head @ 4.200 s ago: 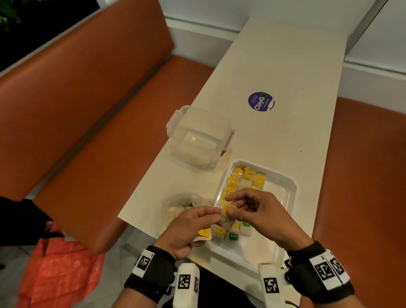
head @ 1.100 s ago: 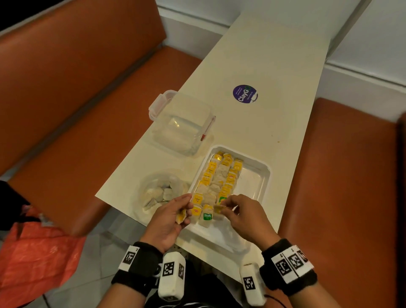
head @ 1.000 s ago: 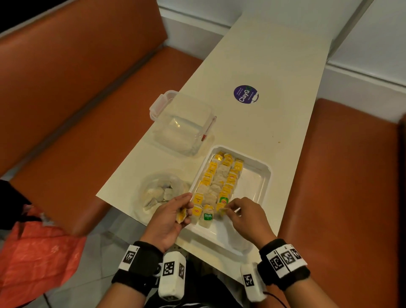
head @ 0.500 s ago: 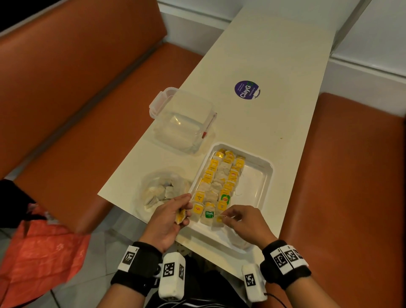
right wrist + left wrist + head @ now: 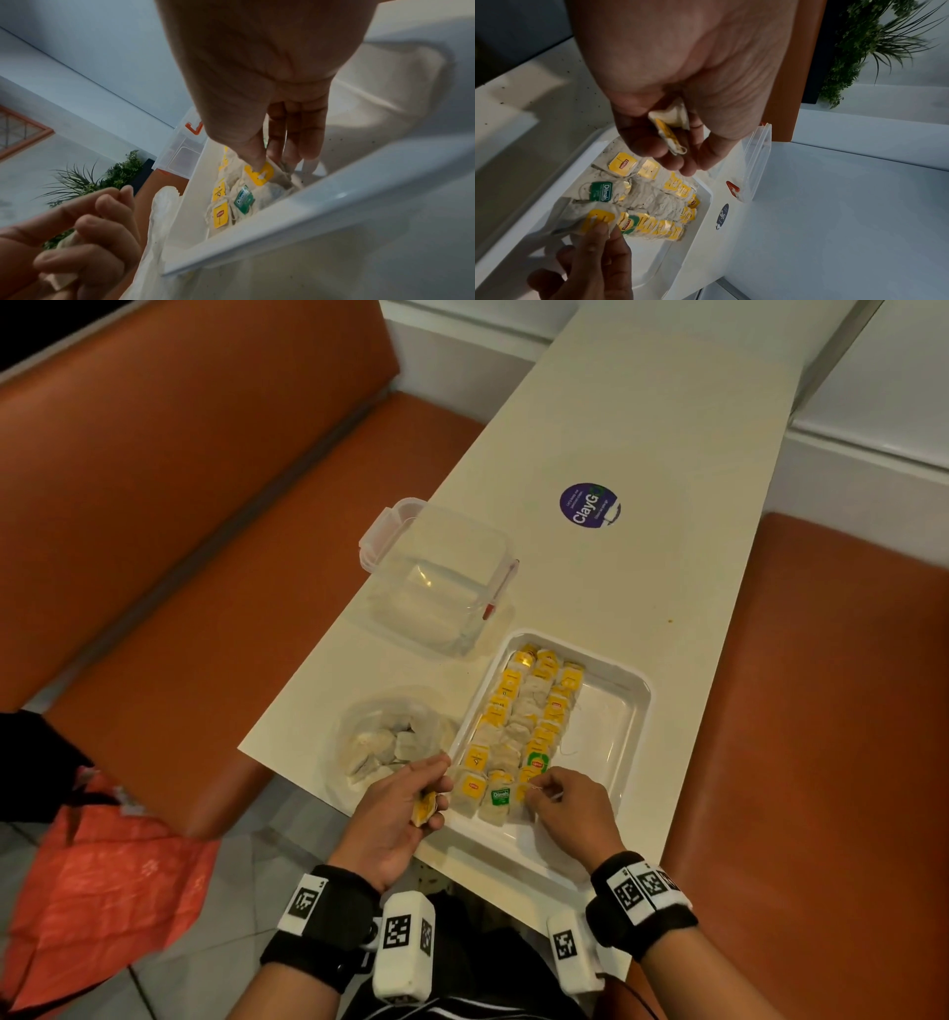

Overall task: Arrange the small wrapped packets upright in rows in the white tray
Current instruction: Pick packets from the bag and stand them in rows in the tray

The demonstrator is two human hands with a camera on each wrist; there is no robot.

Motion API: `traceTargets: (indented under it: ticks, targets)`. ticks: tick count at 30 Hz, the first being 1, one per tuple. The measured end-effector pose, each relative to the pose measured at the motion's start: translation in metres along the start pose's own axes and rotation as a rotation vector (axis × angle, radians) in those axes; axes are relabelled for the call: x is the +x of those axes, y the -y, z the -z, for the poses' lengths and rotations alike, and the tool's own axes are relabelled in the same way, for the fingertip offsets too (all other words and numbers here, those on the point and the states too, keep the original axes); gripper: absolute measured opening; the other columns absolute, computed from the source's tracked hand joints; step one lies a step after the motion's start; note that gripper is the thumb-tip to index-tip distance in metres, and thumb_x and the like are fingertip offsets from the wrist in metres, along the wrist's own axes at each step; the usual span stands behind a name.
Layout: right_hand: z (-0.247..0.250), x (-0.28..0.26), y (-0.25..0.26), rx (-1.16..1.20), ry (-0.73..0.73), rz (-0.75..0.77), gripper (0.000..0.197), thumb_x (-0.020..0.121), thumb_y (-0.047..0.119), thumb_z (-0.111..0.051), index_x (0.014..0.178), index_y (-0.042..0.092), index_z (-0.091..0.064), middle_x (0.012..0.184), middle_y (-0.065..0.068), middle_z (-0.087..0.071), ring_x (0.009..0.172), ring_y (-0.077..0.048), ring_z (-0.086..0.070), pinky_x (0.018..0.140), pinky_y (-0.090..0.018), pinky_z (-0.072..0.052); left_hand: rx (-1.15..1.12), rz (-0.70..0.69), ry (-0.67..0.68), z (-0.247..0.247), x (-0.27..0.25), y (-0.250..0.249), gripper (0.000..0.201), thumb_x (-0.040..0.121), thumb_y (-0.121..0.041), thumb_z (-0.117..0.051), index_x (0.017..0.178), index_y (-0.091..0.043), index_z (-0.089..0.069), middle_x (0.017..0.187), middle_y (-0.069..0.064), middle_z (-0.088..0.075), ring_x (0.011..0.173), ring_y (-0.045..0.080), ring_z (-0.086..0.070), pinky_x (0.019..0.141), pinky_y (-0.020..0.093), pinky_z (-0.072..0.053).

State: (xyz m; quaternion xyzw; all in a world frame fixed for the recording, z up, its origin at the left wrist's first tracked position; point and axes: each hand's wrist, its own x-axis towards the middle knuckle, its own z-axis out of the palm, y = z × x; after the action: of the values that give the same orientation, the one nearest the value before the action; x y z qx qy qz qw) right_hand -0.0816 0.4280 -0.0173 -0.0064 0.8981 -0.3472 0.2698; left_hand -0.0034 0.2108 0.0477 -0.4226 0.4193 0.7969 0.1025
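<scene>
The white tray [image 5: 629,711] lies near the table's front edge. It holds three rows of small packets [image 5: 534,711] with yellow and green tags. My left hand [image 5: 434,793] hovers at the tray's near left corner. Its fingers are curled round a spare yellow-tagged packet [image 5: 426,810], seen again as the held packet [image 5: 671,132] in the left wrist view. My right hand [image 5: 536,788] is inside the tray at the near end of the right row. Its thumb and fingers pinch a yellow-tagged packet [image 5: 259,175] standing beside the green-tagged packet [image 5: 244,200].
A clear plastic bag [image 5: 390,747] with several loose packets lies left of the tray. Behind it stands a clear lidded box [image 5: 436,588]. A purple round sticker [image 5: 590,504] is on the table. Orange benches flank both sides, and an orange-red bag [image 5: 102,891] lies on the floor.
Four seconds ago both hands worked a packet above the tray. Since then my right hand has come down to the near end of the right row. My left hand still holds its packet.
</scene>
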Motion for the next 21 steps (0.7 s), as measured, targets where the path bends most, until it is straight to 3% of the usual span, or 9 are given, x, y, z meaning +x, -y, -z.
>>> traceTargets:
  ticks: [6,10,14,21]
  targets:
    - [0.0003,0.0014,-0.0008,-0.011,-0.019,-0.031,0.004,0.093,0.026,-0.071,0.097,0.024,-0.073,0.091,0.007,-0.07,0.079,-0.004,-0.059,0.062,-0.006,-0.035,0.01,0.004,0.009,0.0027,0.0031,-0.0039,0.038,0.094,-0.018,-0.075,0.128,-0.002,-0.07,0.08,0.004,-0.067,0.062,0.012,-0.057,0.056,0.025,-0.042]
    - [0.0057,0.0006,0.0004,-0.045,0.059,-0.072,0.003,0.093,0.026,-0.073,0.092,0.025,-0.071,0.09,0.007,-0.069,0.081,-0.008,-0.06,0.068,-0.018,-0.042,0.03,0.012,0.012,0.0019,0.005,-0.0051,0.036,0.094,-0.018,-0.075,0.127,-0.002,-0.07,0.08,0.005,-0.067,0.062,0.012,-0.057,0.054,0.025,-0.042]
    - [0.0062,0.0019,0.0006,-0.105,0.046,-0.104,0.006,0.092,0.024,-0.072,0.088,0.026,-0.068,0.086,0.008,-0.066,0.085,-0.016,-0.062,0.076,-0.026,-0.045,0.046,0.026,0.008,-0.0012,0.0063,-0.0043,0.036,0.095,-0.018,-0.075,0.127,-0.003,-0.07,0.08,0.005,-0.068,0.062,0.012,-0.057,0.055,0.025,-0.042]
    - [0.004,0.0039,0.0055,-0.058,0.011,-0.089,0.007,0.092,0.023,-0.07,0.086,0.025,-0.067,0.079,0.01,-0.063,0.08,-0.015,-0.06,0.062,-0.021,-0.039,0.059,0.025,-0.008,-0.0027,0.0058,-0.0054,0.036,0.094,-0.019,-0.076,0.125,-0.002,-0.071,0.081,0.006,-0.068,0.062,0.012,-0.057,0.056,0.026,-0.042]
